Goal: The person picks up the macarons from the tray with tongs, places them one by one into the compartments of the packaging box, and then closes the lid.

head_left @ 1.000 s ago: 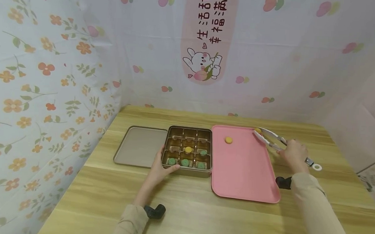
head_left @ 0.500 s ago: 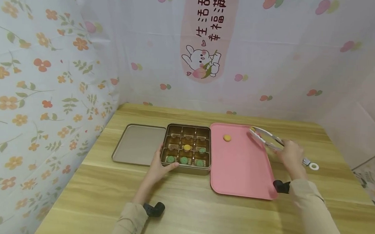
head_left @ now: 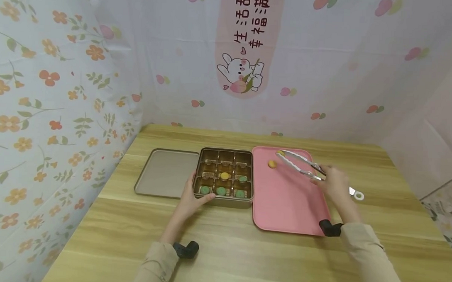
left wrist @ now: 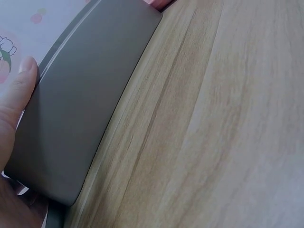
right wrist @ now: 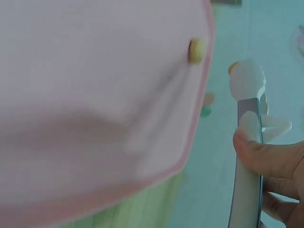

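Note:
My left hand grips the near left corner of a brown metal box, its thumb on the front rim. The box has a gold compartment insert. Several green macarons sit in its front and middle-right compartments, and a yellow macaron in the centre one. My right hand holds tongs with white tips. A second yellow macaron is pinched at the tips, raised over the pink tray. Another yellow macaron lies on the tray near its far left part.
A flat, rimmed metal lid lies left of the box on the wooden table. The tray's left edge stands close beside the box. A printed cloth hangs behind and along the left.
My right hand has moved left with the tongs, carrying the pinched yellow macaron from the tray's far right corner toward the box. The left hand stays on the box; the head view shifts slightly.

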{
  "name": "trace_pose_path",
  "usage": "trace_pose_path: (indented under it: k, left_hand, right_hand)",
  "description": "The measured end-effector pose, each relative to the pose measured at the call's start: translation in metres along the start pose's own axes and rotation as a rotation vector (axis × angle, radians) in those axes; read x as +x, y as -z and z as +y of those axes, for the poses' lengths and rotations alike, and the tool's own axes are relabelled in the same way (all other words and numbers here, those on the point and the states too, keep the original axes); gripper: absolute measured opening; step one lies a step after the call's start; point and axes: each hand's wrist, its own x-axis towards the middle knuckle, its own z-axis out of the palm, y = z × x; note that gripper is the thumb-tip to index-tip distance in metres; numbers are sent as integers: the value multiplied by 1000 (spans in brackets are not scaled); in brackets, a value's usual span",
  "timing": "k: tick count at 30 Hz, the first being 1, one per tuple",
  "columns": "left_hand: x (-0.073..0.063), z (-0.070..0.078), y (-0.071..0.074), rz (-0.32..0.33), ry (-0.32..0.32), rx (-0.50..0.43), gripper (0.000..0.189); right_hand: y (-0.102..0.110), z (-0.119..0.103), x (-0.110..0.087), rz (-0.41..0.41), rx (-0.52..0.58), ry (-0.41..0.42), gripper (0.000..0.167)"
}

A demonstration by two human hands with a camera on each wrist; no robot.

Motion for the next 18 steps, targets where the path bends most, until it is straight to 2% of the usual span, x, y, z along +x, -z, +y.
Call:
trace_pose_path:
  k: [18]
  left_hand:
    - [0, 2, -1, 1, -3, -1, 106]
  right_hand:
    - [-12, -86, -12, 19, 77, 215, 51]
